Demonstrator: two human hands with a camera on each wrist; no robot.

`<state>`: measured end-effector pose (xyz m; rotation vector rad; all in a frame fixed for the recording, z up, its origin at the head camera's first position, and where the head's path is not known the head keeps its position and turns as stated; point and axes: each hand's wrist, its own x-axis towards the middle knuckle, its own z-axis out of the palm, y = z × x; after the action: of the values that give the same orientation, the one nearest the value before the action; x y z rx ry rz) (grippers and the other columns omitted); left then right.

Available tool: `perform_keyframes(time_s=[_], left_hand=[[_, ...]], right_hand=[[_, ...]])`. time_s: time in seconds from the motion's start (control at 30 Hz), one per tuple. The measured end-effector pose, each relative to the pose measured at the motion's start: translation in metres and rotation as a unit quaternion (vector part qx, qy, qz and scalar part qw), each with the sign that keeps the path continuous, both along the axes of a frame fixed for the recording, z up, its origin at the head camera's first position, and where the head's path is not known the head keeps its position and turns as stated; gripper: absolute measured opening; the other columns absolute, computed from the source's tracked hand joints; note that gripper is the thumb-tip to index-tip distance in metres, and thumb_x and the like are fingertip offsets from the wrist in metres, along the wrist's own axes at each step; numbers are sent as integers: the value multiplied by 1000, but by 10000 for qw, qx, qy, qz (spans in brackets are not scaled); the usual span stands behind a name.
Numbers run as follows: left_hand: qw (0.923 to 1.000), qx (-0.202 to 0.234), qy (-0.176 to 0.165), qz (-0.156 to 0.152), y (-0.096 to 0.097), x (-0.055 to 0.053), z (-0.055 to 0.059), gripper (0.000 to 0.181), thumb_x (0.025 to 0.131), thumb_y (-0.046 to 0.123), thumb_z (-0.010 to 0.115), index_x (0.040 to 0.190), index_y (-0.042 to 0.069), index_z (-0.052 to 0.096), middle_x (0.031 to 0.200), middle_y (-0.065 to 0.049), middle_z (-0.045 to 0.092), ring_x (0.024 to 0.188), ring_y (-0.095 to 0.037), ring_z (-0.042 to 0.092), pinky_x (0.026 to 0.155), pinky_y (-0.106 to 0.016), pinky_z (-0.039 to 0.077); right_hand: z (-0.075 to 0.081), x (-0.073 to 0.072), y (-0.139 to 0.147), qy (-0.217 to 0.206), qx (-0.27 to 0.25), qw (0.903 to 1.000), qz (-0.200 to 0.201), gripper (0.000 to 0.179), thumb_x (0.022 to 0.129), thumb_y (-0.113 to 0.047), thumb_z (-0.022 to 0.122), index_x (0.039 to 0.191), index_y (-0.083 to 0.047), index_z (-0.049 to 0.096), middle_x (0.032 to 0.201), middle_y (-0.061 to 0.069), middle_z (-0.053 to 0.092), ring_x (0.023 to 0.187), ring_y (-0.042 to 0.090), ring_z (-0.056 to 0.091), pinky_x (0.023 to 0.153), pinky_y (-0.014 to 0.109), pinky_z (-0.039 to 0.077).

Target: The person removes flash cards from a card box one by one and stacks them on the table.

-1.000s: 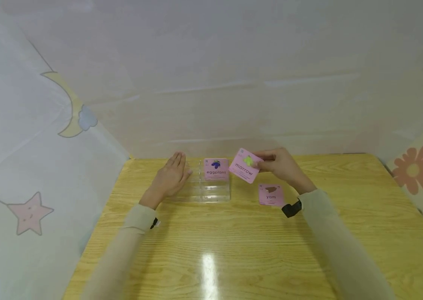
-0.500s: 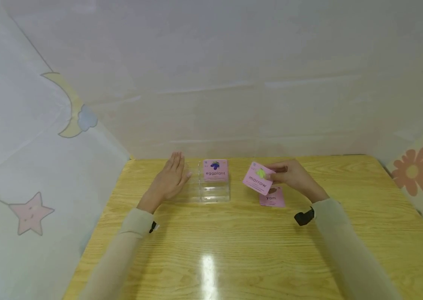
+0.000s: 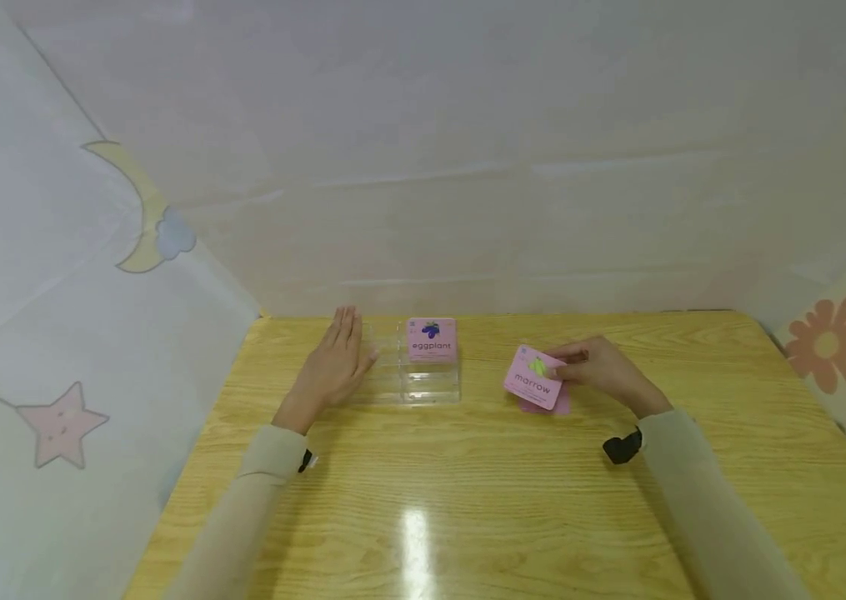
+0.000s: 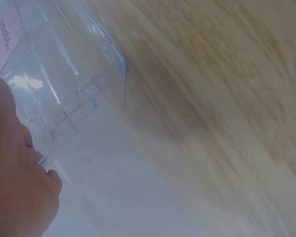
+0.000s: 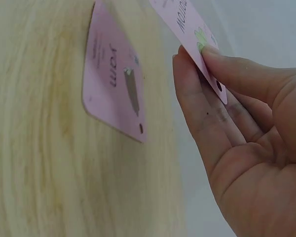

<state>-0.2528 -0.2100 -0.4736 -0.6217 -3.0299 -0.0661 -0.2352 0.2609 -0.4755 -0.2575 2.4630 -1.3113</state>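
Note:
A pink flash card (image 3: 533,377) printed "marrow" is pinched between the thumb and fingers of my right hand (image 3: 603,371). It is held over the "yam" card (image 5: 113,76), which lies on the table and is mostly covered by it in the head view. My left hand (image 3: 327,367) rests with straight fingers at the left side of a clear plastic tiered rack (image 3: 423,387). On the rack's right top tier stands the "eggplant" card (image 3: 433,340). In the left wrist view the hand (image 4: 19,168) is beside the rack's stepped edge (image 4: 84,98).
The wooden table (image 3: 362,500) ends at the back against a pale sheet wall (image 3: 423,208). Sheets with printed pictures hang on both sides. A black wrist strap (image 3: 621,447) sits at the right cuff.
My right hand has carried the "marrow" card away from the rack, rightward and down, until it overlaps the "yam" card. The left hand has shifted slightly left.

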Motion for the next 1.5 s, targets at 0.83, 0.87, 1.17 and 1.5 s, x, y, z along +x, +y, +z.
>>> perform_keyframes(time_s=[0.83,0.87,1.17,1.5], left_hand=[[9987,-123,484,-28,5,0,-3,81,114,50,30,163,-12,14,174,-32,9,164,-47,3,136,-52,16],[9987,-105,492,-30,5,0,-3,81,114,50,31,163,-12,14,173,-32,10,164,-47,4,136,-52,16],[9989,-35,457,18,8,-1,-3,79,114,48,31,163,-12,14,174,-30,5,165,-45,1,136,-50,15],[9981,-22,613,-26,5,-2,3,74,115,44,32,162,-12,21,171,-31,24,163,-44,20,135,-53,21]], right_hand=[[-19,-13,9,192,590,9970,453,42,104,-16,64,144,-6,64,150,26,58,143,51,49,115,69,43],[-21,-13,9,209,597,9970,440,41,104,-17,64,144,-6,64,151,27,58,142,50,51,113,67,45],[-33,-15,4,329,771,9964,85,38,101,-16,68,138,-6,69,139,24,66,104,27,62,82,30,49],[-35,-12,-8,661,1129,9913,117,34,102,-14,67,133,-2,71,123,20,69,96,23,57,78,29,47]])
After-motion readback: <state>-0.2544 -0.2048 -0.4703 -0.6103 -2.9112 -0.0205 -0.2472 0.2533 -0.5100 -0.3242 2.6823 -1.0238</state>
